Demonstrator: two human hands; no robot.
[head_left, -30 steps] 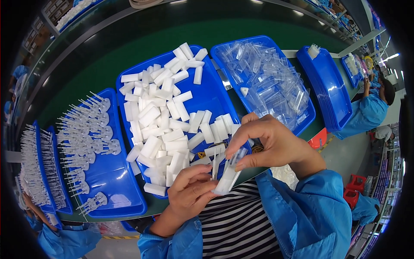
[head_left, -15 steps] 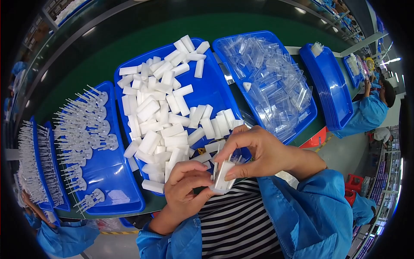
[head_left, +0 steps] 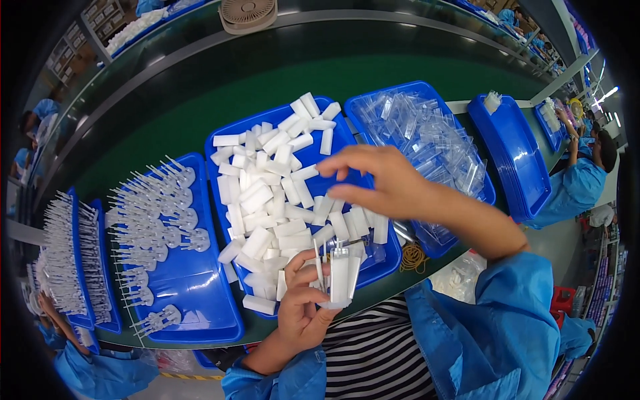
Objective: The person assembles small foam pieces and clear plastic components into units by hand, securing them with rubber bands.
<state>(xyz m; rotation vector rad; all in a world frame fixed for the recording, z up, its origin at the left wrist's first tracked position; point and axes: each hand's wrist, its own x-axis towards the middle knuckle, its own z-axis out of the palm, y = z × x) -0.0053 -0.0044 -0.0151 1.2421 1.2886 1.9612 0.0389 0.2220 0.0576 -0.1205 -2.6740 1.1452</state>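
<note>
The left hand (head_left: 300, 320) is gripping a small white-and-clear piece (head_left: 340, 280) near its lower end, the thumb pressing in low and the other fingers curling along its left side. The piece is standing roughly upright in front of the striped shirt (head_left: 380, 347), thin white prongs rising from its top and a clear wall leaning outward on its right. The right hand (head_left: 377, 177) is holding nothing that can be seen; its fingers are bending loosely, with a wide gap showing between thumb and forefinger. It is hanging over the white blocks (head_left: 257, 199) heaped in the middle blue tray (head_left: 342, 130), the thumb lying near one of them; whether it is touching that block, one cannot tell. Beyond the right wrist, clear plastic parts (head_left: 427, 133) are filling another tray. To the left, white pronged parts (head_left: 153, 217) are resting in a blue tray on the green counter (head_left: 200, 120).
</note>
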